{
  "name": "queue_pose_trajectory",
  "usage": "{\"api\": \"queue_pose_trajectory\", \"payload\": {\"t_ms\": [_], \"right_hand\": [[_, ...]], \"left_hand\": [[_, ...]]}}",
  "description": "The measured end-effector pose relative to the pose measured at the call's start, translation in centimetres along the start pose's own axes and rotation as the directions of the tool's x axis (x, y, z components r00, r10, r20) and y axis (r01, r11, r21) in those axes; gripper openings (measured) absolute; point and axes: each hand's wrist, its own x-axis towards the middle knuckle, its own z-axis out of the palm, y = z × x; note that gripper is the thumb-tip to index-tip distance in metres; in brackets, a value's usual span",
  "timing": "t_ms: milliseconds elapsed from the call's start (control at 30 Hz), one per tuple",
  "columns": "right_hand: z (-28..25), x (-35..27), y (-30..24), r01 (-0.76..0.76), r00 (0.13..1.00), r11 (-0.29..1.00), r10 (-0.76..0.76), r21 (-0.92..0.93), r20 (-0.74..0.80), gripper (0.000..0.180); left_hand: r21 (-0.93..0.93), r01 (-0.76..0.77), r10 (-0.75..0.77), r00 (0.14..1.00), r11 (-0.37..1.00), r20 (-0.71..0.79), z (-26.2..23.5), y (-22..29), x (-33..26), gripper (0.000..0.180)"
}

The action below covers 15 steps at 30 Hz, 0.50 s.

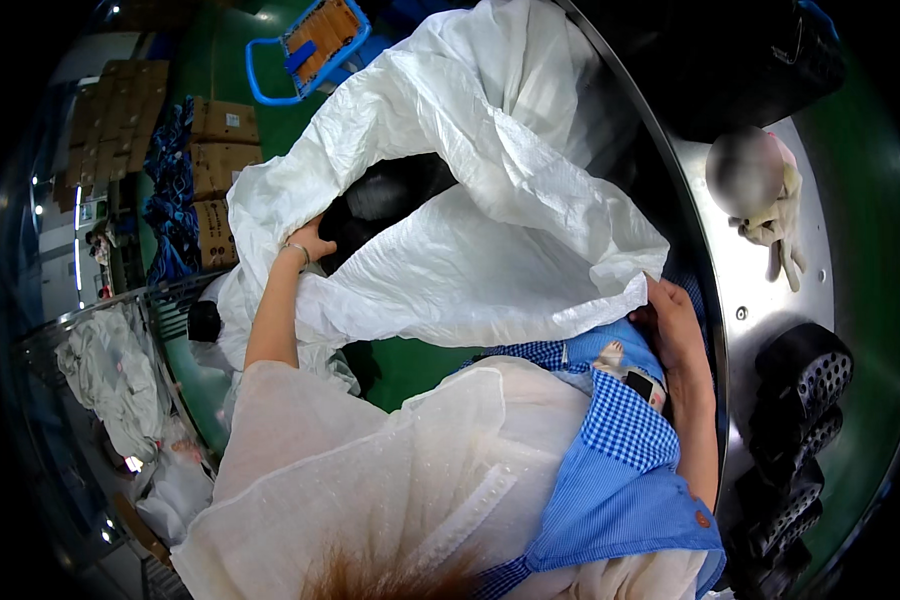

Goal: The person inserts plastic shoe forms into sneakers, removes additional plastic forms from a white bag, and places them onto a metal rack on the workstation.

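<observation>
Large white sack point(490, 240), mouth open: left hand point(313, 240) at 10 o'clock, fingers hidden inside on black contents point(390, 195), cannot tell; right hand point(670, 320) at 4 o'clock, fingers curled pinching rim.

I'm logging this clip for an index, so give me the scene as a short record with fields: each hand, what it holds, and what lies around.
left hand: reaches into the mouth of the big white sack, at the black item inside
right hand: grips the sack's lower edge
metal table: at right, bears a plush toy and stacked black trays
floor at left: cardboard boxes, blue cart
</observation>
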Motion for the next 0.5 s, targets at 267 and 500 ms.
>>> {"api": "queue_pose_trajectory", "payload": {"t_ms": [267,500], "right_hand": [[-0.1,0.4,0.2,-0.014,1.000,0.998,0.014,-0.054,0.005,0.027],[0.1,0.3,0.1,-0.021,1.000,0.998,0.020,-0.054,-0.019,0.027]], "left_hand": [[0.047,0.053,-0.053,0.999,0.997,-0.004,0.1,-2.2,1.8,0.094],[0.051,0.217,-0.218,0.976,0.975,0.025,1.5,-1.5,2.9,0.094]]}}
